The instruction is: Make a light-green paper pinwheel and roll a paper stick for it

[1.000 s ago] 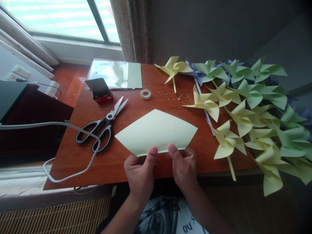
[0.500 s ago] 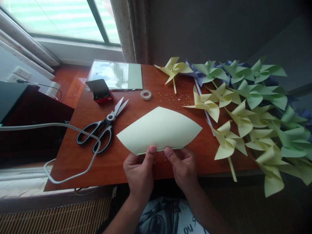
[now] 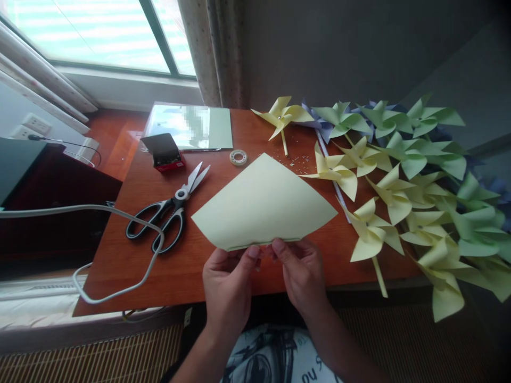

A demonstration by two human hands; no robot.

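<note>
A pale yellow-green sheet of paper, bent over on itself, is held above the front of the brown table. My left hand pinches its near edge from the left and my right hand pinches the same edge from the right, fingertips almost meeting. The far corner of the sheet points away from me. Black-handled scissors lie partly open on the table just left of the sheet.
Several yellow and green paper pinwheels cover the table's right side. A roll of clear tape, a small red box with a dark lid and a glossy sheet lie at the back. A grey cable loops over the left edge.
Both hands have tilted the bent sheet up, so its far corner now reaches further back over the table. My fingertips have moved closer together on the near edge.
</note>
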